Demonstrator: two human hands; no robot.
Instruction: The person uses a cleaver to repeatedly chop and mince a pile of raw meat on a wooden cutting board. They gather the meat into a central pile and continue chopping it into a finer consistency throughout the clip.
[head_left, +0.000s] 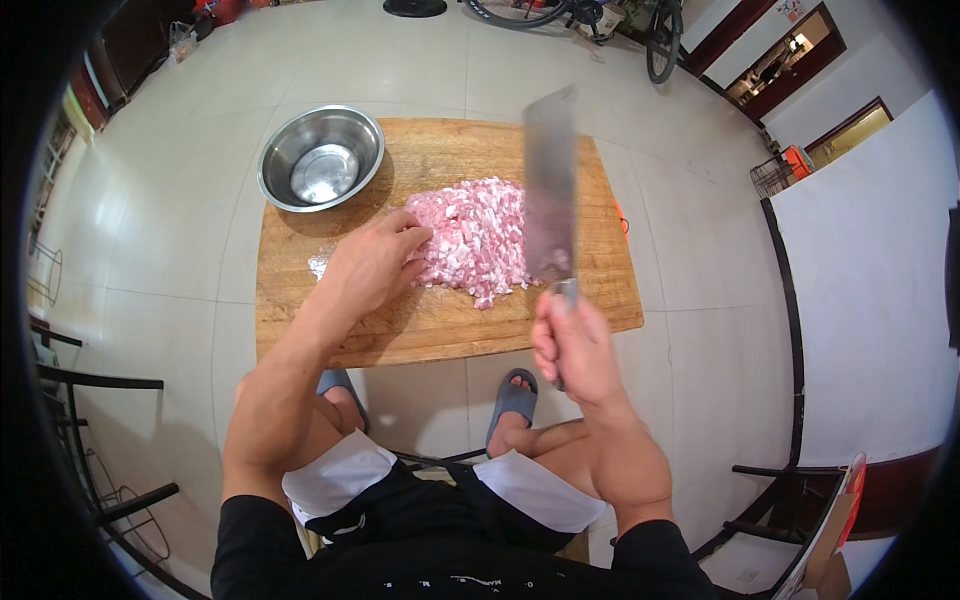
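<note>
A heap of finely chopped pink and white meat (470, 235) lies in the middle of a wooden board (420, 335). My left hand (375, 255) presses bent fingertips against the left edge of the heap, steadying it. The thumb side is partly hidden. My right hand (578, 345) is wrapped round the handle of a cleaver (550, 170). Its broad blade points away from me along the right edge of the meat, smeared by motion. Whether the blade touches the board cannot be made out.
A steel bowl (325, 160) stands at the board's far left corner. A small clear scrap (319, 264) lies near my left wrist. Below the board are my feet in grey slippers (513, 405). Chair frames (100, 380) flank me, and a bicycle (590, 20) stands far back.
</note>
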